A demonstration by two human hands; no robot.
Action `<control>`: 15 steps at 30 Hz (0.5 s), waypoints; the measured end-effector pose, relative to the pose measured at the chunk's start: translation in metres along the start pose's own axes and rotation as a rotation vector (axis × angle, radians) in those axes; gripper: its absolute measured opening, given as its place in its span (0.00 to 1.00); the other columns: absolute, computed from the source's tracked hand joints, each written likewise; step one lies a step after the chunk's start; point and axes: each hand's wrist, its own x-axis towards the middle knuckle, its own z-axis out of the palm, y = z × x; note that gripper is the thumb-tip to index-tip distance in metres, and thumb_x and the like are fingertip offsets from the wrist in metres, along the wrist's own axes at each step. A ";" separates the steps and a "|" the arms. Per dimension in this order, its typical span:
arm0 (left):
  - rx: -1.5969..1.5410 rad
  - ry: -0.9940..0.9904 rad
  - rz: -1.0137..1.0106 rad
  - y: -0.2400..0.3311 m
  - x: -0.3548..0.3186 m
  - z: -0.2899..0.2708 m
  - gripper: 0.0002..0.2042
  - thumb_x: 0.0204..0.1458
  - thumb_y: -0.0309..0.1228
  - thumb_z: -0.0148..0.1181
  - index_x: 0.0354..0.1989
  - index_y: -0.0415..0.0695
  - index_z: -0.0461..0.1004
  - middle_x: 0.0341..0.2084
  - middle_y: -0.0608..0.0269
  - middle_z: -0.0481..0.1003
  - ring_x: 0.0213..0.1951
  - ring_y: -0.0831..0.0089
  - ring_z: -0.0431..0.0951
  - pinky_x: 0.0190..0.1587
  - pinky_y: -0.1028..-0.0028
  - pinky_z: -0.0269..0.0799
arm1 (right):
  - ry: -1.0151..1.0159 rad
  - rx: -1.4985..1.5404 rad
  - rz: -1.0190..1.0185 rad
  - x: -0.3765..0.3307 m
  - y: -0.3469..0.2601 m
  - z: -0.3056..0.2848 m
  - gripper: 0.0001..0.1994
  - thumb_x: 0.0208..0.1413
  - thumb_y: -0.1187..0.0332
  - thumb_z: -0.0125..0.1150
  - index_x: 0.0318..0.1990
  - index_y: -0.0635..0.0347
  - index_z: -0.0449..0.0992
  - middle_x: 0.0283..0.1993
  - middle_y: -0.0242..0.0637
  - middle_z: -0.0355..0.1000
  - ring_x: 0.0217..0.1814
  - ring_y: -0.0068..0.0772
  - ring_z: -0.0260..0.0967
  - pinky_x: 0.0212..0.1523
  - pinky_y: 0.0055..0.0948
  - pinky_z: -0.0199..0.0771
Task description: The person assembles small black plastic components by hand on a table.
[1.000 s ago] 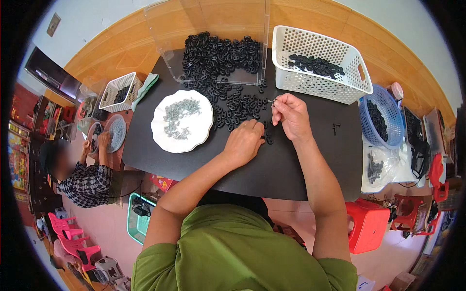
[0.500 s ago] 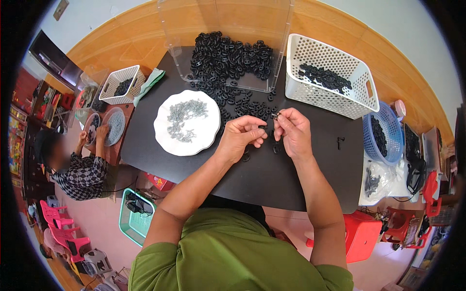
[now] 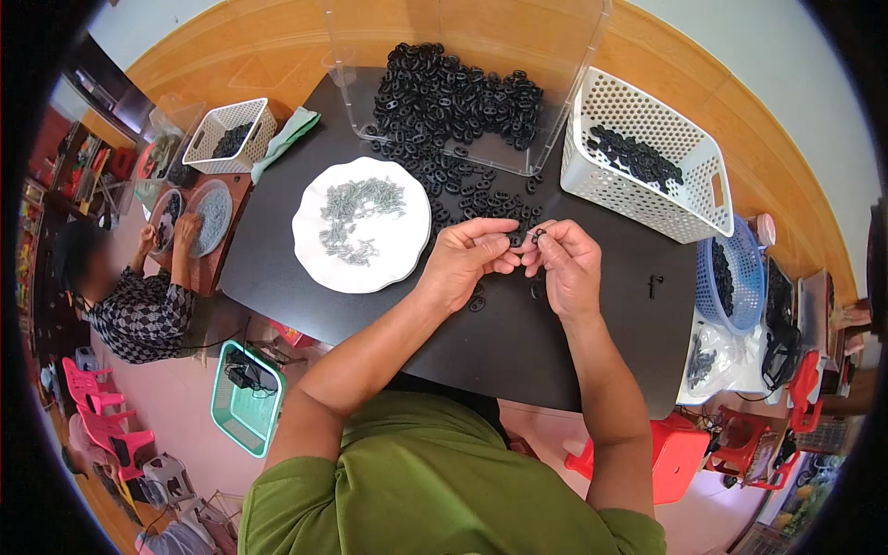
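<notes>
Above the dark table, my left hand [image 3: 462, 264] is closed, pinching a small black two-holed oval piece [image 3: 515, 240] between thumb and fingers. My right hand [image 3: 568, 266] is close beside it, its fingertips closed on another small black part [image 3: 537, 236] whose exact kind I cannot make out. The fingertips of both hands nearly touch. Beyond them, loose black two-holed pieces [image 3: 476, 199] spread out from a tipped clear plastic box [image 3: 578, 102]. To the left of my hands stands a white scalloped plate [image 3: 310, 264] with many small pale metal pins [image 3: 356, 208] on it.
A white perforated basket [image 3: 647, 199] with black parts stands at the back right, beside a blue basket [image 3: 751, 291]. One black part [image 3: 654, 286] lies on the right of the table [image 3: 601, 361]. At far left a person [image 3: 139, 310] works over bowls.
My hands have come closer together, each still pinching its small black part. The view has shifted slightly; at far left the co-worker's hands have moved a little.
</notes>
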 end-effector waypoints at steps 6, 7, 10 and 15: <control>0.200 0.018 0.073 -0.002 0.000 0.000 0.08 0.52 0.22 0.53 0.40 0.36 0.71 0.29 0.56 0.76 0.28 0.75 0.77 0.32 0.79 0.75 | 0.020 -0.075 -0.027 -0.001 0.000 0.001 0.03 0.54 0.75 0.52 0.31 0.65 0.70 0.31 0.39 0.72 0.27 0.21 0.68 0.26 0.17 0.69; 0.215 0.006 0.046 -0.002 0.000 -0.001 0.07 0.52 0.23 0.52 0.39 0.36 0.71 0.29 0.56 0.76 0.27 0.74 0.77 0.32 0.78 0.74 | 0.024 -0.070 -0.031 -0.001 0.000 0.001 0.03 0.54 0.75 0.52 0.31 0.65 0.70 0.32 0.40 0.72 0.27 0.20 0.68 0.26 0.17 0.68; 0.165 -0.023 -0.023 0.001 -0.001 -0.001 0.05 0.53 0.24 0.52 0.36 0.38 0.71 0.28 0.58 0.76 0.27 0.74 0.76 0.31 0.78 0.73 | 0.035 -0.058 -0.034 -0.001 -0.002 0.004 0.03 0.54 0.75 0.52 0.30 0.65 0.70 0.32 0.39 0.71 0.27 0.19 0.66 0.25 0.17 0.67; -0.112 -0.094 -0.185 0.001 0.001 -0.011 0.04 0.53 0.26 0.52 0.34 0.40 0.71 0.25 0.60 0.75 0.25 0.77 0.74 0.28 0.81 0.71 | 0.024 -0.084 -0.053 -0.001 -0.006 0.005 0.03 0.52 0.77 0.52 0.28 0.65 0.69 0.28 0.34 0.68 0.22 0.17 0.62 0.22 0.15 0.63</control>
